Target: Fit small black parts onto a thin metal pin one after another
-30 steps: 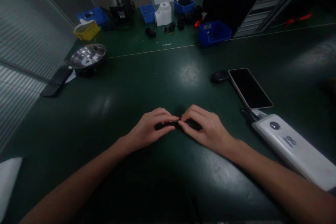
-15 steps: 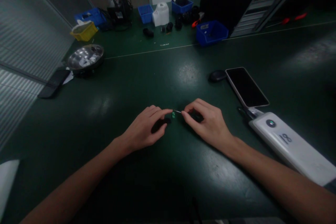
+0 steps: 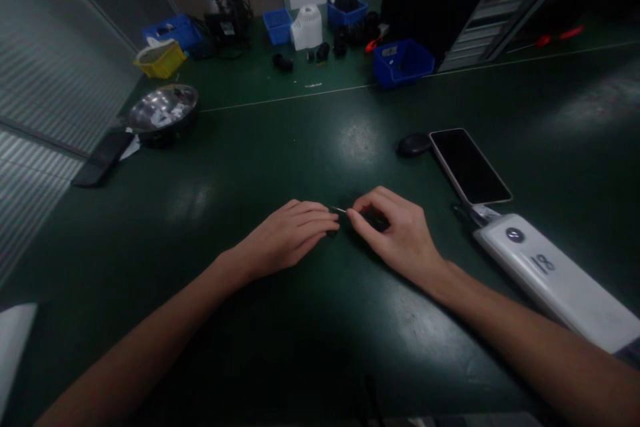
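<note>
Near the middle of the table, my left hand (image 3: 289, 233) is closed, its fingers and thumb drawn together. A small dark piece (image 3: 332, 233) shows at its fingertips; the rest of what lies under the fingers is hidden. My right hand (image 3: 393, 227) pinches a thin pointed metal tool (image 3: 339, 209) between thumb and forefinger. The tool's bright tip points left, just beside the left fingertips. Its rear part is hidden in the hand, so its exact kind does not show.
To the right lie a black mouse (image 3: 414, 145), a phone (image 3: 471, 165) and a white device marked 18 (image 3: 560, 280). A metal bowl (image 3: 164, 110) with white pieces stands at the left. Blue bins (image 3: 404, 65), a yellow bin (image 3: 161, 61) and a white housing (image 3: 307, 28) line the back.
My left fingers have come together and moved right, covering the small green part that was visible at the tool's tip. The right hand has barely moved.
</note>
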Demonstrator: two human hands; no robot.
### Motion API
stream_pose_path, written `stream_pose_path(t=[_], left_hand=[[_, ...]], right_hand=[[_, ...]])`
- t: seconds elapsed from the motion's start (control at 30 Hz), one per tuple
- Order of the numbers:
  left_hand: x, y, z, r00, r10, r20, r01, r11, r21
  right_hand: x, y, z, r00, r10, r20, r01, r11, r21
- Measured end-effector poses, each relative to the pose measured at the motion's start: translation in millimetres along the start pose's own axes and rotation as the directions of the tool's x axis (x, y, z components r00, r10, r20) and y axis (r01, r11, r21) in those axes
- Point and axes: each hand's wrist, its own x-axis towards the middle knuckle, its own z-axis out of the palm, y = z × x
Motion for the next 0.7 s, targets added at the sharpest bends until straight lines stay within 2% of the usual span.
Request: stream_pose_path(t=[0.1,0.17,0.2,0.27,0.33,0.4,0.43,0.5,0.57,0.6,0.63,0.67,0.7], left_hand=[[-11,-5,-1.8,1.0,-0.023,-0.021,0.024,0.999,0.03],[-28,-18,-9.1,0.99,-0.121,-0.076,0.121,0.993,-0.004],[-41,-27,-14.9,0.974,-0.196,-0.115,0.195,0.981,-0.021],[-75,-50,-30.5,0.905,-0.369,-0.214,0.373,0.927,-0.019],[-119,-76,-49.0,0.785,-0.521,-0.336,0.566,0.823,0.046],[-172,-99,-66.6,0.612,-0.631,-0.476,0.752,0.652,0.102],[-198,-109,-74.0,0.515,-0.653,-0.555,0.822,0.559,0.105],[-247,-124,-85.1,0.292,-0.71,-0.641,0.938,0.342,0.049],[-282,-133,-91.6,0.095,-0.772,-0.628,0.99,0.142,-0.024],[-294,-135,-93.5,0.029,-0.796,-0.605,0.996,0.07,-0.045],[-302,-137,-94.7,-0.014,-0.814,-0.58,0.999,0.019,-0.051],[-307,-139,-95.3,-0.03,-0.824,-0.566,0.999,-0.008,-0.043],[-310,-140,-95.3,-0.021,-0.827,-0.562,1.0,-0.009,-0.025]], right_hand=[[0,-1,-1,1.0,0.003,0.014,-0.003,1.0,0.0],[0,-1,-1,0.999,0.01,0.031,-0.01,1.0,0.007],[0,-1,-2,0.999,0.013,0.038,-0.013,1.0,0.011],[-1,0,-2,0.999,0.016,0.044,-0.017,1.0,0.022],[-1,0,-2,0.999,0.018,0.05,-0.02,0.999,0.03],[-1,1,-2,0.998,0.017,0.055,-0.019,0.999,0.029],[-1,1,-2,0.998,0.016,0.054,-0.018,1.0,0.026],[0,0,-2,0.998,0.016,0.054,-0.017,1.0,0.018],[0,0,-2,0.998,0.017,0.057,-0.018,1.0,0.015],[0,0,-2,0.998,0.017,0.057,-0.017,1.0,0.014],[0,0,-2,0.998,0.015,0.063,-0.016,1.0,0.013],[0,0,-2,0.998,0.014,0.062,-0.014,1.0,0.009],[0,0,-2,0.999,0.008,0.054,-0.008,1.0,0.003]])
